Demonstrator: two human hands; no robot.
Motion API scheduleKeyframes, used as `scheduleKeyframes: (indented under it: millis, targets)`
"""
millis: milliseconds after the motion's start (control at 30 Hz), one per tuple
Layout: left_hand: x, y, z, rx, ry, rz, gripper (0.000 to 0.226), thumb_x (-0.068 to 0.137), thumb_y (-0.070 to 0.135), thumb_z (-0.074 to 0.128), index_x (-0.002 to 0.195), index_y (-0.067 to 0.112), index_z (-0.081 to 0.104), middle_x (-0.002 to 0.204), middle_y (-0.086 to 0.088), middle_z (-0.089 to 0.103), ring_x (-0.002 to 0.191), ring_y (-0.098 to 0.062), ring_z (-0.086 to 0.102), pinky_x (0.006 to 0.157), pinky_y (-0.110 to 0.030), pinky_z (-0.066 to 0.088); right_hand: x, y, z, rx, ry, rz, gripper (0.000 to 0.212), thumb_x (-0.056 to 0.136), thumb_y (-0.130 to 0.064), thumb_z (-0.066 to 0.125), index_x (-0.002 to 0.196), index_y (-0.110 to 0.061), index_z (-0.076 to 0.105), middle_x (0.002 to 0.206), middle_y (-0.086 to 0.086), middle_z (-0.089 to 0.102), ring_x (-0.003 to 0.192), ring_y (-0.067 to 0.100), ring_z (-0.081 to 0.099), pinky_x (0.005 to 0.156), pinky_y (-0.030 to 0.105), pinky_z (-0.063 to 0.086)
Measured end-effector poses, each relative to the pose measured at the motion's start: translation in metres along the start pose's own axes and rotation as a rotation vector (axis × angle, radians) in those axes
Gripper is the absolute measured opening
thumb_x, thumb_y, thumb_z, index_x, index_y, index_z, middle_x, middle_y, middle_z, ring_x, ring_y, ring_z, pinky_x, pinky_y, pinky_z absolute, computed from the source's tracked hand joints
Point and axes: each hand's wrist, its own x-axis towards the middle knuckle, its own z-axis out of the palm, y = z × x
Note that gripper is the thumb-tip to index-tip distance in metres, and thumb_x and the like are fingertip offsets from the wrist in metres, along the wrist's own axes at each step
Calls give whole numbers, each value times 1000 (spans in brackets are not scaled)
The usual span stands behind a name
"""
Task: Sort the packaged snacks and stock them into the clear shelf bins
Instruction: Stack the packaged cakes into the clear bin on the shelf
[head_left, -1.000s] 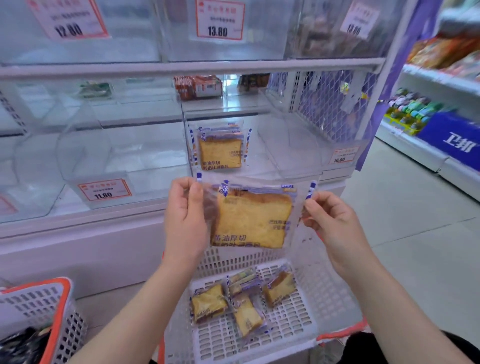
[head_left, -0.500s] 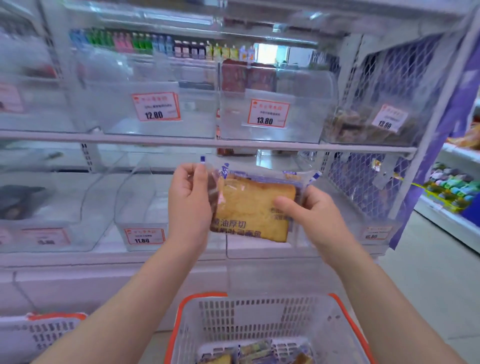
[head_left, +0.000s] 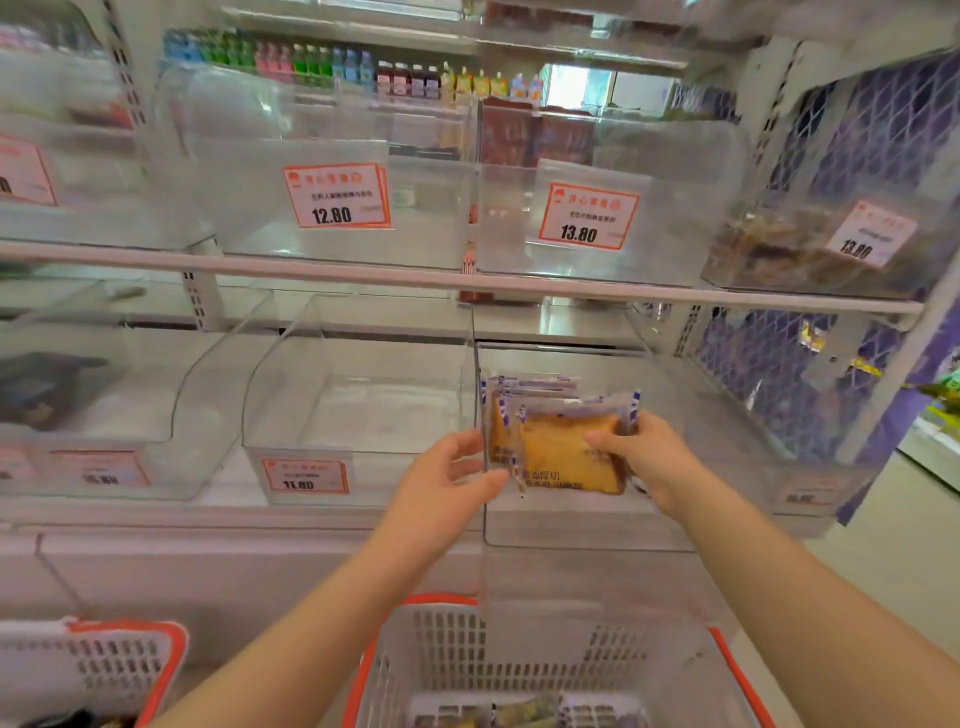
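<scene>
The shelving unit carries two tiers of clear bins, each fronted with a price tag so stock can be matched to its slot; the upper-tier bins tagged 12.80 and 13.80 appear to hold nothing. On the lower tier, the clear bin right of centre is the one being filled, its low front wall left open at the top to admit goods. Below, the orange-rimmed basket sits directly under the working area, evidently as the supply point, with a few packets dimly visible at its bottom edge. A second basket stands to the left. Inside the bin, the toast packet is held upright against an identical packet already standing behind it, presumably so faces read forward. The right hand grips the packet's right edge, thumb across its front. The left hand is loosely spread, fingers relaxed, holding nothing, beside the bin's left wall.
</scene>
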Motion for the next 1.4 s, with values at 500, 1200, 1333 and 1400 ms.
scheduleKeyframes:
  millis: [500, 1200, 1333, 1400]
  targets:
    - [7, -17, -5, 194, -49, 226, 57, 83, 7, 64, 111, 49, 39, 121, 12, 51, 108, 3, 52, 87, -19, 50, 61, 24, 15, -445, 7, 202, 38, 86, -22, 66, 114, 1, 54, 117, 24, 59, 85, 25, 55, 68, 33, 49]
    - [-35, -112, 23, -245, 298, -387, 12, 94, 9, 46, 93, 17, 55, 88, -1, 60, 70, -11, 55, 56, -22, 46, -145, 111, -17, -380, -337, -51, 17, 91, -6, 54, 79, -17, 60, 69, -4, 63, 53, 2, 55, 51, 12, 42]
    - [-54, -174, 39, -134, 250, -588, 13, 95, 7, 41, 92, 12, 53, 74, -1, 54, 64, -12, 49, 53, -22, 37, -134, 193, -17, -376, -334, 270, 20, 94, -9, 51, 75, -13, 56, 74, 5, 59, 56, 8, 52, 46, 11, 39]
    - [-68, -207, 46, -73, 209, -659, 14, 94, 7, 43, 86, 13, 53, 72, -3, 52, 63, -15, 49, 52, -24, 34, -132, 229, -13, -360, -317, 377, 22, 95, -10, 49, 74, -12, 55, 72, 5, 57, 54, 8, 51, 44, 12, 38]
